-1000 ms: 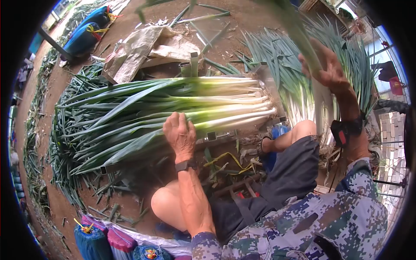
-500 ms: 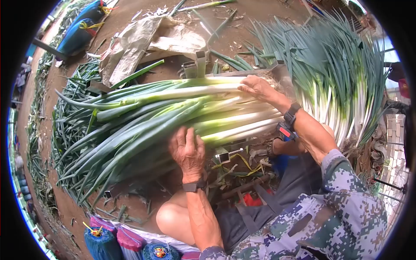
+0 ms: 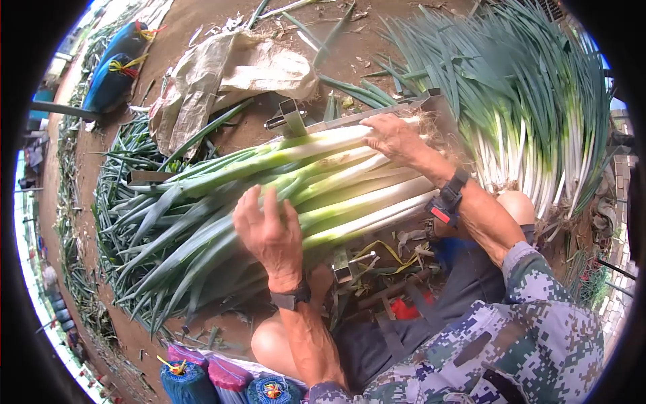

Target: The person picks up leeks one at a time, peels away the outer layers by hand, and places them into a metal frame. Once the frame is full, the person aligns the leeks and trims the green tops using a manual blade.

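Note:
A pile of long green onions (image 3: 363, 192) lies across a metal frame in front of me, white stems to the right and green leaves to the left. Near the root end, my right hand (image 3: 393, 139) has its fingers curled over the white stem of the uppermost green onion (image 3: 323, 143). My left hand (image 3: 270, 232) is over the near side of the pile, where white turns to green. Its fingers are apart and slightly bent, with nothing seen held in them. Whether its palm touches the leaves is hidden.
More green onions (image 3: 531, 114) are heaped at the right, roots toward me. A crumpled pale sack (image 3: 232, 74) lies beyond the pile. A metal frame post (image 3: 293, 118) sticks up at the far edge. Blue rolls (image 3: 185, 384) stand at lower left. Loose leaves litter the ground.
My left hand has risen off the leaves and moved left and slightly up, fingers more spread. My right hand has shifted slightly left along the stems. The whole view has tilted a little.

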Demonstrator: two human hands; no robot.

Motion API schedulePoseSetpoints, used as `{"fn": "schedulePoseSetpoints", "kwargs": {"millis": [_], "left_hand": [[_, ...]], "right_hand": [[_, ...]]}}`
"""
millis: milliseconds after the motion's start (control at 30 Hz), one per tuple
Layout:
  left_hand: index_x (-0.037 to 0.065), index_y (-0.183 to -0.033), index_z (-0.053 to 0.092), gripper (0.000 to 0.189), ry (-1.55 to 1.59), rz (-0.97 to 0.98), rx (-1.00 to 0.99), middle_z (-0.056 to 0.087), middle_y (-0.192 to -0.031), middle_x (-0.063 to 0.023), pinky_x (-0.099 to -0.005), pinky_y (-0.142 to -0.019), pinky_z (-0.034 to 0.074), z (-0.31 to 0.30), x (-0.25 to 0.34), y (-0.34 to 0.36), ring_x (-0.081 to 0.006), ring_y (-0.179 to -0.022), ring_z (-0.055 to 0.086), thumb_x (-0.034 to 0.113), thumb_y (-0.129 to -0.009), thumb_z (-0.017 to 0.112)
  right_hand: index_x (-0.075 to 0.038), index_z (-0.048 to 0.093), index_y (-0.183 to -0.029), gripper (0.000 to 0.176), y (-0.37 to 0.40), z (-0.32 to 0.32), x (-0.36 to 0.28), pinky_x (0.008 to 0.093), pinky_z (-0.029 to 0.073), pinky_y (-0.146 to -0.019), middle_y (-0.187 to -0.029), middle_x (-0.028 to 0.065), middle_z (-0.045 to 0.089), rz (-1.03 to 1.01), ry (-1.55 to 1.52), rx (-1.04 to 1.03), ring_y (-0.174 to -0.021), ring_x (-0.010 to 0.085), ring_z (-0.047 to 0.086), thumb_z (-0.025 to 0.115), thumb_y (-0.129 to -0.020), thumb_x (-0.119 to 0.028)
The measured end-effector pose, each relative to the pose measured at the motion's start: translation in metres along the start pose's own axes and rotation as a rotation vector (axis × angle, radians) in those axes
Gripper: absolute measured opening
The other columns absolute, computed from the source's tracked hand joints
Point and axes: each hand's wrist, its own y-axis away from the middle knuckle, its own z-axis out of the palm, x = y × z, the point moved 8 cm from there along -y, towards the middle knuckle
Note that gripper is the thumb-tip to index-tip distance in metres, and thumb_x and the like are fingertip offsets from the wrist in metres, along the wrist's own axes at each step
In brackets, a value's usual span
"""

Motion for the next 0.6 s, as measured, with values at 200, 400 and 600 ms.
{"fn": "schedulePoseSetpoints", "kwargs": {"millis": [200, 400, 600], "left_hand": [[0.007, -0.104, 0.069, 0.030, -0.100, -0.057, -0.272, 0.066, -0.114, -0.0129, -0.0447, -0.100, 0.041, 0.031, -0.019, -0.007, -0.0314, -0.109, 0.059, 0.026, -0.082, 0.075], [0.003, -0.104, 0.069, 0.024, 0.092, -0.134, -0.041, 0.067, -0.110, -0.0150, -0.0431, -0.094, 0.049, 0.008, -0.015, -0.021, -0.0340, -0.108, 0.061, 0.009, -0.081, 0.074], [0.005, -0.122, 0.064, 0.041, -0.233, -0.034, -0.178, 0.055, -0.133, -0.0191, -0.0484, -0.110, 0.033, 0.025, -0.040, -0.065, -0.0360, -0.127, 0.048, 0.024, -0.087, 0.071]], "right_hand": [[-0.013, 0.066, -0.118, 0.042, -0.006, 0.024, -0.021, 0.0443, 0.039, -0.096, -0.105, 0.0058, 0.066, 0.073, 0.053, -0.021, -0.105, 0.0259, 0.059, 0.073, -0.084, -0.035], [-0.012, 0.059, -0.100, 0.036, -0.006, -0.034, -0.038, 0.0410, 0.040, -0.090, -0.099, 0.0040, 0.059, -0.036, 0.101, 0.464, -0.097, 0.0250, 0.057, 0.080, -0.071, -0.015], [-0.012, 0.054, -0.102, 0.034, -0.027, -0.011, -0.019, 0.0395, 0.041, -0.084, -0.096, 0.0062, 0.057, 0.044, 0.051, 0.339, -0.096, 0.0259, 0.058, 0.075, -0.075, -0.010]]}}
